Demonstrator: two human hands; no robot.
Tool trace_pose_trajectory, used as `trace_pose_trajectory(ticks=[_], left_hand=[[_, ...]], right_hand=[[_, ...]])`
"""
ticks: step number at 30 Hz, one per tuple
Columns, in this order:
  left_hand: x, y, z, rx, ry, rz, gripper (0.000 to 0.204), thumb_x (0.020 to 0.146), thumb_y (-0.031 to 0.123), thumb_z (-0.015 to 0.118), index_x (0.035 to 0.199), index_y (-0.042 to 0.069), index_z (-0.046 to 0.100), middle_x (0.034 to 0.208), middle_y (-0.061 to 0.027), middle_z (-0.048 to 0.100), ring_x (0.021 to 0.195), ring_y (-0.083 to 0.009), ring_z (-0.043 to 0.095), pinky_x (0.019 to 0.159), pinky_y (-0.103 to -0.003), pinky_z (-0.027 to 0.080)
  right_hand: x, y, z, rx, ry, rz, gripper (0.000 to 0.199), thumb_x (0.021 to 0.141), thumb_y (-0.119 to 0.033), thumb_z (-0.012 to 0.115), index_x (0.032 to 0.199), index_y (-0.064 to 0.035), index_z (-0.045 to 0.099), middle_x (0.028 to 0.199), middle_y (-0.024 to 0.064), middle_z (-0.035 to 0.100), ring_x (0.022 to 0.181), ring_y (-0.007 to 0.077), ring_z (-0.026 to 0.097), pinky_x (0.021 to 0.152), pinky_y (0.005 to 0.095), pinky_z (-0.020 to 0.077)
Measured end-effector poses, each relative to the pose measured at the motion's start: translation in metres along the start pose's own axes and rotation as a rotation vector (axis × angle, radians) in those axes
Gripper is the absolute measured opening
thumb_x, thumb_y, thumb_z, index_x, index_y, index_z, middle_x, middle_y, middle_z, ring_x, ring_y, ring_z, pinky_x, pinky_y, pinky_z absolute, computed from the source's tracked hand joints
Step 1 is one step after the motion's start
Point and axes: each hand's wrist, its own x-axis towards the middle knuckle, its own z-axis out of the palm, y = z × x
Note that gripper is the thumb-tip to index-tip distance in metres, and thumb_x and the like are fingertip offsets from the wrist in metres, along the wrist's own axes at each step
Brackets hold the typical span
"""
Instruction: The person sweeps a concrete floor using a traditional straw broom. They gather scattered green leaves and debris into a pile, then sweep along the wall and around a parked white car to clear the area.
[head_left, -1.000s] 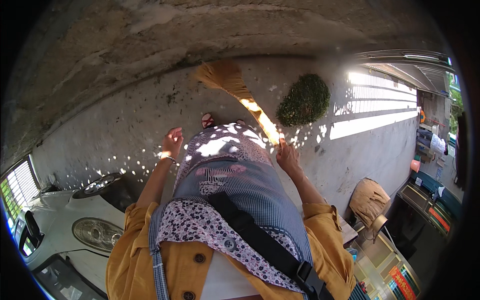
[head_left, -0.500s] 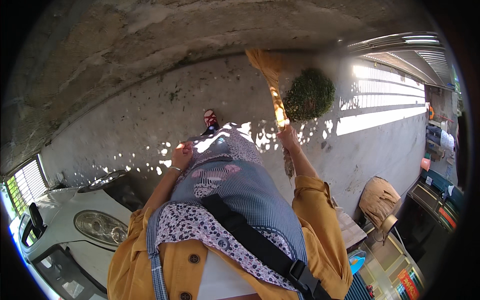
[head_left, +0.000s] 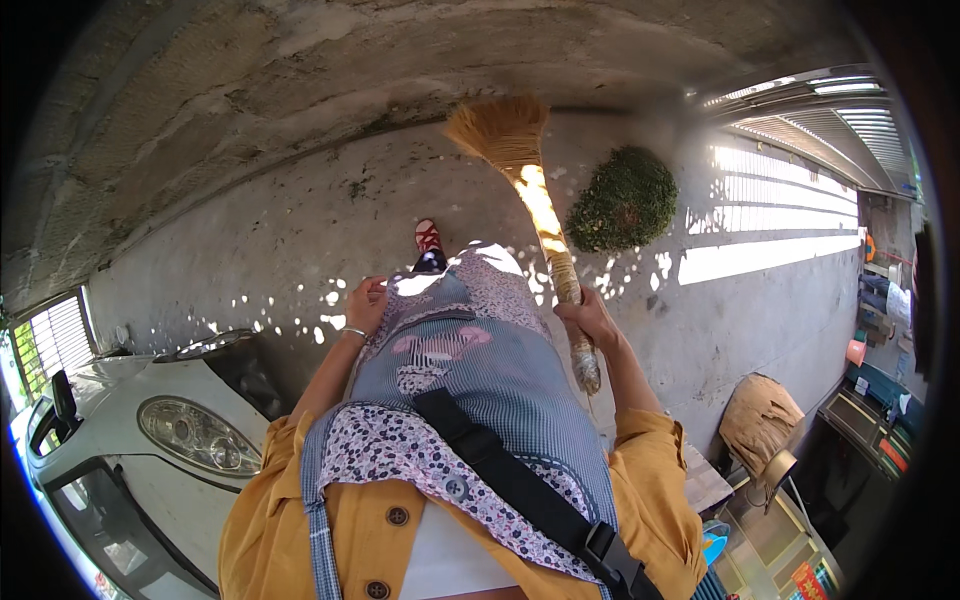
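Right hand point(head_left: 590, 320) grasps tan, fan-shaped straw broom point(head_left: 541, 208); left hand point(head_left: 366, 305) relaxed, half-uncurled, seemingly empty. Bristles point(head_left: 500, 128) best kept low, ahead.

Straw-gold broom point(head_left: 543, 215), dark green heap point(head_left: 625, 200), grey floor point(head_left: 720, 310)
The mustard shirt point(head_left: 650, 480) has brown buttons point(head_left: 397, 515); the finely blue-checked apron point(head_left: 490, 370) has purple-flowered white panels point(head_left: 375, 440); the strap point(head_left: 500, 465) is black, the sandal point(head_left: 428, 236) red, the car point(head_left: 175, 490) white.

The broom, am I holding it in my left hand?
No, your right hand grips the broom, and your left hand is well apart from it.
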Motion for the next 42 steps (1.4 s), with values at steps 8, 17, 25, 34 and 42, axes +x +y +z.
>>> trace_pose_trajectory(ticks=[8,17,25,34,42], left_hand=[[-0.061,-0.054,0.010,-0.141,0.086,-0.123,0.032,0.077,0.007,0.059,0.108,0.002,0.056,0.091,-0.0115,0.063,0.082,-0.0182,0.062,0.072,-0.028,0.051],[-0.082,-0.049,0.003,-0.064,0.154,-0.153,0.033,0.075,0.007,0.060,0.108,0.003,0.057,0.091,-0.0119,0.063,0.081,-0.0194,0.063,0.072,-0.030,0.050],[-0.086,-0.050,0.013,-0.133,0.172,-0.138,0.032,0.075,0.008,0.060,0.107,0.003,0.057,0.087,-0.0101,0.064,0.077,-0.0176,0.063,0.070,-0.029,0.051],[-0.094,-0.050,0.013,-0.108,0.114,-0.091,0.034,0.075,0.007,0.060,0.109,0.001,0.056,0.089,-0.0114,0.063,0.080,-0.0165,0.062,0.071,-0.028,0.050],[-0.092,-0.050,-0.005,-0.057,0.062,-0.171,0.033,0.076,0.006,0.060,0.108,0.000,0.056,0.090,-0.0112,0.063,0.078,-0.0162,0.062,0.070,-0.027,0.050]], right_hand=[[0.075,0.012,0.034,-0.960,0.301,-0.055,0.035,0.070,-0.012,0.059,0.096,0.0098,0.052,0.094,0.0245,0.060,0.090,0.0369,0.060,0.077,0.0407,0.0492],[0.088,-0.039,0.104,-0.908,-0.214,-0.098,0.067,0.067,-0.015,0.060,0.125,0.0001,0.031,0.101,0.0264,0.057,0.100,0.0376,0.055,0.086,0.0415,0.0450],[0.052,-0.029,0.055,-0.901,0.040,-0.108,0.055,0.067,-0.008,0.056,0.115,0.0075,0.033,0.096,0.0289,0.058,0.094,0.0407,0.057,0.081,0.0437,0.0469],[0.118,-0.051,0.133,-1.056,-0.129,-0.064,0.047,0.073,-0.013,0.059,0.113,0.0077,0.046,0.114,0.0252,0.052,0.104,0.0337,0.055,0.083,0.0386,0.0485],[0.116,-0.082,0.160,-0.980,-0.295,-0.250,0.040,0.063,-0.011,0.062,0.099,0.0055,0.058,0.099,0.0251,0.060,0.093,0.0351,0.060,0.077,0.0394,0.0505]])
